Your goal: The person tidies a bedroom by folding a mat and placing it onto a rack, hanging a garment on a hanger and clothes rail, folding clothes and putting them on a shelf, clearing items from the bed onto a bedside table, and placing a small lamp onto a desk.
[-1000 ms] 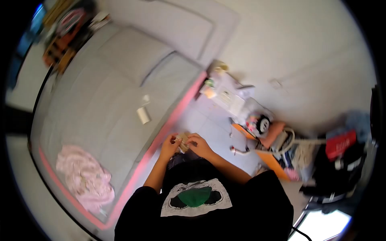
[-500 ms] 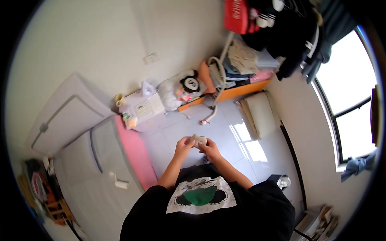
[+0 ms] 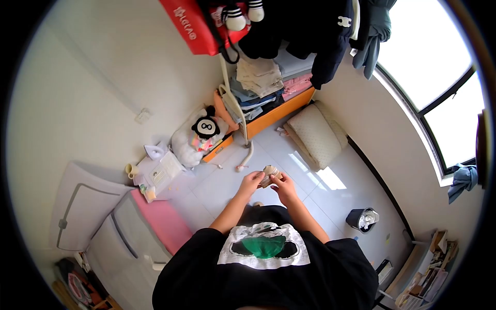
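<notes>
A small crumpled beige item (image 3: pixel 269 175), like paper or a wrapper, is held between both hands in front of the black shirt (image 3: pixel 206 268). My left hand (image 3: pixel 251 182) is closed on its left side, thumb and fingers pinching it. On its right side, my right hand (image 3: pixel 284 186) grips the lower edge with closed fingers. Whether anything lies inside the item cannot be made out.
Bed (image 3: pixel 121 268) at lower left, nightstand (image 3: pixel 160 173) beside it. Folded clothes (image 3: pixel 258 77) and an orange-fronted drawer (image 3: pixel 279 111) stand ahead. A folded cushion (image 3: pixel 315 134) and a trash bin (image 3: pixel 361 219) are on the right floor, near a shelf (image 3: pixel 426 274).
The view has swung right, away from the bed toward the window, bringing the trash bin and shelf into sight. Both hands still hold the beige item, now turned differently.
</notes>
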A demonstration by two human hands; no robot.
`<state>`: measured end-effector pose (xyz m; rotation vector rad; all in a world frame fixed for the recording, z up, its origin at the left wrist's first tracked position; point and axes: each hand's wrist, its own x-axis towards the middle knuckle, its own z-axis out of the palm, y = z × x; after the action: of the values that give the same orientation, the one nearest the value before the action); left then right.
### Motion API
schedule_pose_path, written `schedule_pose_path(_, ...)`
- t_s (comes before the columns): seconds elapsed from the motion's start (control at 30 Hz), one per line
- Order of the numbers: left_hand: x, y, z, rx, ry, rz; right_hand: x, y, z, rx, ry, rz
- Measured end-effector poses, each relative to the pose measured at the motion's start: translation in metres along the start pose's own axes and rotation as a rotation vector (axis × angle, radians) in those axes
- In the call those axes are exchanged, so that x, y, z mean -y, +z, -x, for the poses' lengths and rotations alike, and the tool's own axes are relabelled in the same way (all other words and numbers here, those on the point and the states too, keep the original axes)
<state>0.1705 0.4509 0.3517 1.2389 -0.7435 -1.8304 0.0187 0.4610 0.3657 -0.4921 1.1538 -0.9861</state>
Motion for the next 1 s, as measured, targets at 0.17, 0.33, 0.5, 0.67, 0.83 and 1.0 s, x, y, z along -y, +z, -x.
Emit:
schedule_pose_path(0.17,-0.035,0.015,-0.038,-0.037,-0.083,0.018,0.023,0.002,-0.031,0.055,0.020,-0.099)
schedule_pose_path(0.33,-0.055,0.012,-0.117,0.043,-0.047,-0.095,0.052,0.002,-0.105,0.010,-0.068,0.013)
schedule_pose_path(0.5,-0.095,0.011,-0.175,-0.046,-0.041,-0.197,0.120,0.001,-0.186,-0.099,-0.130,-0.140)
schedule_pose_path(0.67,-0.118,-0.001,-0.188,-0.155,-0.007,-0.088,0.171,-0.023,-0.322,-0.173,-0.232,0.051)
schedule_pose_path(0.83,-0.100,-0.009,-0.197,-0.285,-0.005,0.017,0.228,-0.013,-0.454,-0.036,-0.167,0.156)
schedule_pose_path(1.0,-0.049,0.000,-0.207,-0.541,0.080,0.218,0.252,0.018,-0.574,0.113,-0.138,0.334)
